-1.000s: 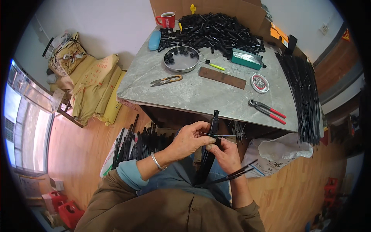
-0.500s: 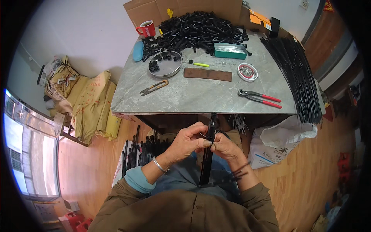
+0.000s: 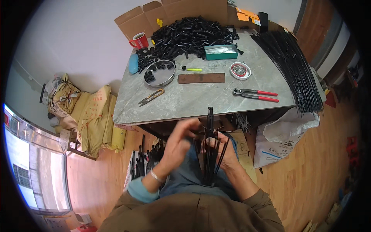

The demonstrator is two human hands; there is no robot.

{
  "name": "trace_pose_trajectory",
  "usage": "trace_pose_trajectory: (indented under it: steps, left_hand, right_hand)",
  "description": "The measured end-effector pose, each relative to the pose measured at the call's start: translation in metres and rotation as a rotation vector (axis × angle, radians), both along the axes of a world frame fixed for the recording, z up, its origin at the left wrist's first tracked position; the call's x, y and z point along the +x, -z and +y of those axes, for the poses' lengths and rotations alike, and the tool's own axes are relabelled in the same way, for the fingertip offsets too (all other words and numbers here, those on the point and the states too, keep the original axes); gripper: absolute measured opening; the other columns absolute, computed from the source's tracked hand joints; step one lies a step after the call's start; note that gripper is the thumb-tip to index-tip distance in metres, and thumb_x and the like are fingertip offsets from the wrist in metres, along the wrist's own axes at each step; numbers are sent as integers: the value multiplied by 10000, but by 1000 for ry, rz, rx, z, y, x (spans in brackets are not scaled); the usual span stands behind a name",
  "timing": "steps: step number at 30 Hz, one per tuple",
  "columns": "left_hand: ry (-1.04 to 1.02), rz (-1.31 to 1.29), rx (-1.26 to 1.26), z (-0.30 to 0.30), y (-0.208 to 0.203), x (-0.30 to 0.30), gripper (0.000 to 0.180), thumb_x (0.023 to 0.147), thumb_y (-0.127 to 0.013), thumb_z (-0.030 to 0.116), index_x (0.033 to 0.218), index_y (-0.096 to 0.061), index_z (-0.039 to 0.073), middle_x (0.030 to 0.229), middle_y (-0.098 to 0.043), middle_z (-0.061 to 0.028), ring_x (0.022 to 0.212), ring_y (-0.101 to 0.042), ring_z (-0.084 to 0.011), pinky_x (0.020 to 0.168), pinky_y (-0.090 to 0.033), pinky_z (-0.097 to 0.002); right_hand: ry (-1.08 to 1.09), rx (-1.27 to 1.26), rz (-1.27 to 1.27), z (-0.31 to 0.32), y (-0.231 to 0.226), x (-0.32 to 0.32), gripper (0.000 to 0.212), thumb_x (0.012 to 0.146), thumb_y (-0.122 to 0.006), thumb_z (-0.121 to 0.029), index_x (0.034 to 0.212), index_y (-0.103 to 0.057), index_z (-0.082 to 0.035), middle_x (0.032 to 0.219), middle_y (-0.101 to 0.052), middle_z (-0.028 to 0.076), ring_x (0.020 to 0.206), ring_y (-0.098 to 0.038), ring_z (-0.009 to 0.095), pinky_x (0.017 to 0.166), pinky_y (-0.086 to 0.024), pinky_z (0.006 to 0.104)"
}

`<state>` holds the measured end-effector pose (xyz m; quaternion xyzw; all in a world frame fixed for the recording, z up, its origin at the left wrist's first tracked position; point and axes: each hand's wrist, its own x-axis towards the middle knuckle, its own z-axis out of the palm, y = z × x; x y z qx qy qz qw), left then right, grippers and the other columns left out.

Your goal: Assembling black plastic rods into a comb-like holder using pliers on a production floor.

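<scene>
My right hand [image 3: 223,150] grips a black umbrella frame [image 3: 210,123], its fingers wrapped round the shaft just below the collar. The frame stands nearly upright between my thighs, top end toward the table edge. Several thin black ribs hang down from the collar beside the shaft. To the left of the frame, my left hand [image 3: 178,141] is raised off it, blurred, with its fingers apart and nothing visible in them.
On the grey table [image 3: 166,104] lie red-handled pincers [image 3: 255,95], thread snips [image 3: 151,96], a brown bar [image 3: 201,78], a round tin [image 3: 173,79], a green box [image 3: 221,56] and a pile of black parts [image 3: 193,36]. Long black ribs [image 3: 291,69] overhang the right edge, above a white sack [image 3: 276,143].
My left hand has come off the umbrella frame and moved left, its fingers spreading. The ribs that stuck out over my right forearm now hang along the shaft.
</scene>
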<state>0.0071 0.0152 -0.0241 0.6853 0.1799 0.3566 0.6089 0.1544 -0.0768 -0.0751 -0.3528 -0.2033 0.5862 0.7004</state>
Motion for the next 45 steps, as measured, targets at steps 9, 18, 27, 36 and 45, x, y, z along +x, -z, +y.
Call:
trace_pose_trajectory:
  steps: [9,18,27,36,45]
  left_hand:
    - [-394,92,-227,-21,6,31,276,845,-675,58,1102,-606,-17,926,-648,-37,678,-570,-61,592,-467,-209]
    - [-276,145,-279,-18,-8,27,325,838,-706,120,1127,-645,-15,889,-667,-8,754,-570,-46,677,-481,-202]
    - [-311,136,-185,-28,-8,21,272,849,-690,91,1086,-636,-31,878,-660,-10,776,-575,-51,701,-484,-206]
    - [-293,70,-169,-34,-5,17,297,857,-683,91,1124,-623,-23,919,-672,-27,831,-593,-61,752,-485,-207]
    - [-282,25,-215,-30,-4,14,302,867,-669,83,1145,-616,-21,941,-674,-28,846,-601,-68,775,-490,-213]
  right_hand:
    - [216,-16,-97,11,-25,-22,253,882,-620,-49,1133,-605,-17,861,-608,-14,747,-548,51,676,-458,192]
    - [486,72,-546,12,-19,-32,262,842,-653,-9,1102,-620,4,935,-562,22,777,-548,97,685,-463,225]
    - [343,-96,-805,-9,-35,-10,218,746,-770,-127,854,-639,9,763,-592,30,679,-533,101,627,-447,253]
    - [-195,-83,-381,3,-18,23,249,773,-776,-201,728,-622,-11,637,-529,-72,595,-438,45,539,-363,225]
    - [-180,-125,-378,6,-10,18,160,791,-763,-203,795,-652,-89,717,-591,-69,648,-514,28,589,-387,181]
